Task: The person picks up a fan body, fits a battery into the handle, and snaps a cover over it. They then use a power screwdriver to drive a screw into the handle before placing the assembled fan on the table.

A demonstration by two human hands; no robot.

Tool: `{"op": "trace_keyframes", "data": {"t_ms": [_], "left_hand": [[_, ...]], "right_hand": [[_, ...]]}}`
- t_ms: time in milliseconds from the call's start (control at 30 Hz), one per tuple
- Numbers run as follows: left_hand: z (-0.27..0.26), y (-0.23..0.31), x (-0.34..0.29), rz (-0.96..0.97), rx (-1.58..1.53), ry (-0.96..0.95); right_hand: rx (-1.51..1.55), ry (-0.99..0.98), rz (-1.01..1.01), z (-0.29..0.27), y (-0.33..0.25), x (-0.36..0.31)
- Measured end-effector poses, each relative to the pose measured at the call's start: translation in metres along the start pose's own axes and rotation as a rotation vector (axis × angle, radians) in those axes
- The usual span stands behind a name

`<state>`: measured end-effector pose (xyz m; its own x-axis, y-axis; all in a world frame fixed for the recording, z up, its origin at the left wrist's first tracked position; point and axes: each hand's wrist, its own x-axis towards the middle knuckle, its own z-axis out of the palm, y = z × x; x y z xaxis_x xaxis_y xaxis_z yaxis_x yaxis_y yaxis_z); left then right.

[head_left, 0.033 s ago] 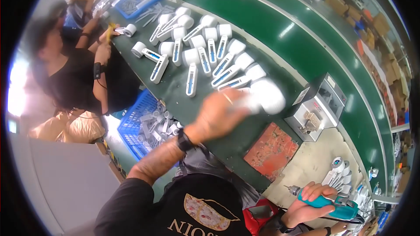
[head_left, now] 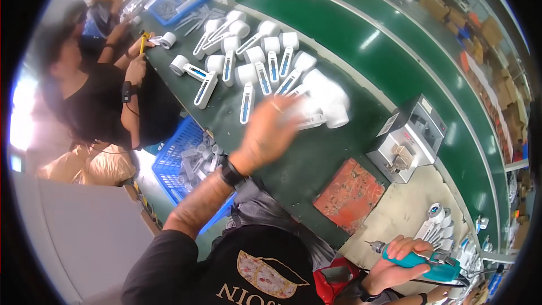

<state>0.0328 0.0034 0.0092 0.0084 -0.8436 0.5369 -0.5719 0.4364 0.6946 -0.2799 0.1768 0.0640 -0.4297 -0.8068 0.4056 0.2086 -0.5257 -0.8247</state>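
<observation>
My left hand [head_left: 265,133], blurred by motion and with a black watch at the wrist, reaches over the dark green table [head_left: 316,152]. It grips a white handheld device [head_left: 327,104] with a round head, which is blurred too. Beyond it lie several more white devices [head_left: 248,73] with blue-striped handles, in rows. My right hand [head_left: 395,262] at the lower right holds a teal electric screwdriver [head_left: 429,265], bit pointing left, above a beige surface.
A red-brown mat [head_left: 350,195] and a grey box machine [head_left: 409,138] sit to the right. A blue crate [head_left: 180,164] of parts stands below the table edge. A person in black [head_left: 96,101] works at the left. A green conveyor [head_left: 361,39] runs behind.
</observation>
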Motion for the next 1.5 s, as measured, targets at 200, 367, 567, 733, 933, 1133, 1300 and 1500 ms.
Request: {"op": "trace_keyframes", "data": {"t_ms": [200, 367, 567, 733, 933, 1133, 1300, 1500], "left_hand": [[-0.052, -0.131, 0.086, 0.149, 0.489, 0.298], [-0.056, -0.111, 0.108, 0.437, 0.629, 0.275], [0.095, 0.123, 0.031, 0.512, -0.171, -0.604], [0.269, 0.219, -0.048, 0.393, -0.350, -0.954], [0.359, 0.251, -0.091, 0.373, -0.096, -0.887], [0.340, 0.230, -0.076, 0.248, -0.026, -0.961], [0.260, 0.189, -0.041, 0.365, -0.299, -0.786], [0.143, 0.144, -0.011, 0.334, -0.188, -0.979]], "right_hand": [[-0.113, 0.046, 0.055, -0.022, 0.005, -0.014], [-0.208, 0.146, 0.145, -0.016, 0.000, -0.030], [-0.211, 0.138, 0.195, -0.025, -0.010, -0.045], [-0.186, 0.136, 0.201, -0.036, -0.026, -0.061], [-0.210, 0.169, 0.196, -0.047, -0.032, -0.075], [-0.236, 0.188, 0.215, -0.057, -0.035, -0.072], [-0.310, 0.184, 0.206, -0.060, -0.021, -0.054], [-0.303, 0.156, 0.144, -0.051, -0.007, -0.019]]}}
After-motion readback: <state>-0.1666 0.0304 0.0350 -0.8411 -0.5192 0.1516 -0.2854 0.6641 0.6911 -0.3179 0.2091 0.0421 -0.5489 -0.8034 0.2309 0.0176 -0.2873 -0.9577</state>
